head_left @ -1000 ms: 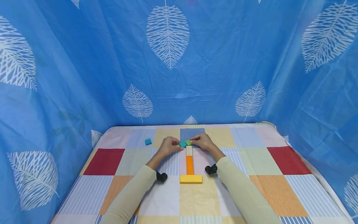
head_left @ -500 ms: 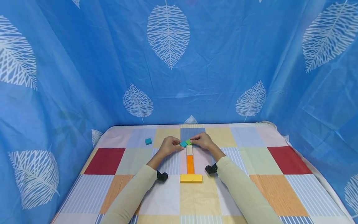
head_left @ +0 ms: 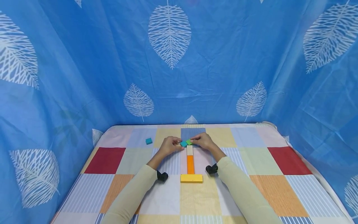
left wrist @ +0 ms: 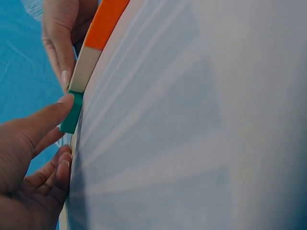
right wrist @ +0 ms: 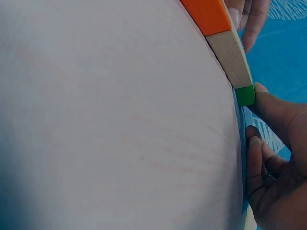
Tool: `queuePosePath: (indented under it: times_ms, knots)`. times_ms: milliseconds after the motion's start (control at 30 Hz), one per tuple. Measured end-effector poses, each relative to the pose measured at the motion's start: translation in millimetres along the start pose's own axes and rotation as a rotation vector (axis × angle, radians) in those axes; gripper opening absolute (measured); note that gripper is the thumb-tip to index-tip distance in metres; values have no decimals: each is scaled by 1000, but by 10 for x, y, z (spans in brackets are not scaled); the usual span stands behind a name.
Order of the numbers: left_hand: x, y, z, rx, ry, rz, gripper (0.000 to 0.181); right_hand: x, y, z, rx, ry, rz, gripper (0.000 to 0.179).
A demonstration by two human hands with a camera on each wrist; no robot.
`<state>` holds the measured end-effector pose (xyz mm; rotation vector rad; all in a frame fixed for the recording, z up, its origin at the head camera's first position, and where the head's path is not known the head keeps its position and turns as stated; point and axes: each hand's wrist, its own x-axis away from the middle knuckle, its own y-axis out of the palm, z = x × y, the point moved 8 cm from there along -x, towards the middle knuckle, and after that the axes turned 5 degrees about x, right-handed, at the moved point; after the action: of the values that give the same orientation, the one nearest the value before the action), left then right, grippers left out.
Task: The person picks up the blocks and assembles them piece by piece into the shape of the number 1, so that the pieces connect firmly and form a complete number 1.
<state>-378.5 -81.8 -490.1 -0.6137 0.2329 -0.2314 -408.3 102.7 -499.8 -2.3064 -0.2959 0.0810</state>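
Observation:
In the head view, a teal block (head_left: pixel 183 144) and a green block (head_left: pixel 189 142) lie side by side, slanted, at the far end of a row of blocks. My left hand (head_left: pixel 169 145) pinches the teal block; its thumb lies along the near side in the left wrist view. From the other side, my right hand (head_left: pixel 204 141) pinches the green block (right wrist: pixel 245 96) at its edge. Directly below the pair is a plain wood block (head_left: pixel 190 150), then an orange block (head_left: pixel 190 164). A wide yellow block (head_left: pixel 191 178) lies crosswise at the near end.
Another teal block (head_left: pixel 149 141) sits apart, left of my left hand. The table is covered by a patchwork cloth (head_left: pixel 195 202). Behind and on both sides hangs a blue curtain (head_left: pixel 212 77) with white leaf prints.

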Motion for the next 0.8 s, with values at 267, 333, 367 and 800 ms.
queuePosePath:
  times_ms: [267, 333, 367, 800]
  knots:
    - [23, -52, -1, 72, 51, -37, 46, -2, -6, 18, -15, -13, 2, 25]
    - [45, -79, -21, 68, 54, -28, 46, 3, 3, 17, -22, -13, -1, 25]
    - [58, -98, -29, 64, 52, -20, 46, 5, 8, 15, -25, -13, -4, 25]
    - [179, -601, -16, 63, 38, 164, 40, 21, -2, -22, -50, -23, 0, 25]
